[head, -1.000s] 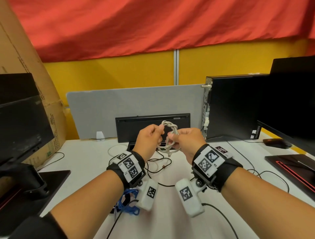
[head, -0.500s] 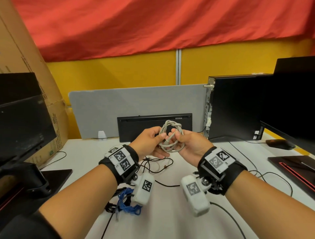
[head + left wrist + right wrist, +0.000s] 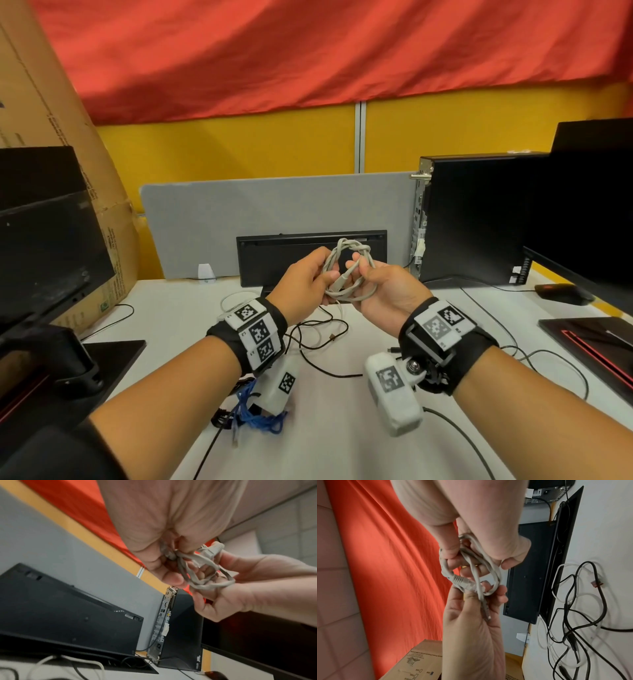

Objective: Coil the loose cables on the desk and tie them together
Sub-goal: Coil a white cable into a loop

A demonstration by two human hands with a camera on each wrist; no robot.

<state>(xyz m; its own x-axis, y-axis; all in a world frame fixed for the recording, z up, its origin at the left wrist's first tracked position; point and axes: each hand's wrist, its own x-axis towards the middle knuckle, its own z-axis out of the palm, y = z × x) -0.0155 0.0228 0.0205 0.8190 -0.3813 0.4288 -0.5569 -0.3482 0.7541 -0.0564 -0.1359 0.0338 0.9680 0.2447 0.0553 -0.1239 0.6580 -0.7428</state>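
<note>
A grey network cable (image 3: 349, 274) is wound into a small coil with a twisted top, held in the air above the desk. My left hand (image 3: 322, 275) pinches its left side, and my right hand (image 3: 359, 270) grips the right side with fingers curled through the loop. In the right wrist view the grey cable (image 3: 488, 566) shows its ribbed plug (image 3: 459, 581) lying between my right hand (image 3: 481, 561) and left hand (image 3: 481, 596). The left wrist view shows the coil (image 3: 204, 577) between my left hand (image 3: 171, 563) and right hand (image 3: 240, 588).
Loose black and white cables (image 3: 318, 329) lie tangled on the white desk (image 3: 342, 428) under my hands. A blue cable bundle (image 3: 260, 414) lies near my left wrist. A black keyboard (image 3: 291, 257) leans on a grey divider; a computer tower (image 3: 472, 219) and monitors flank the desk.
Both hands have sunk slightly and turned their palms inward, loosening from fists round the coil. The coil has rotated, and its plug end now lies between the hands.
</note>
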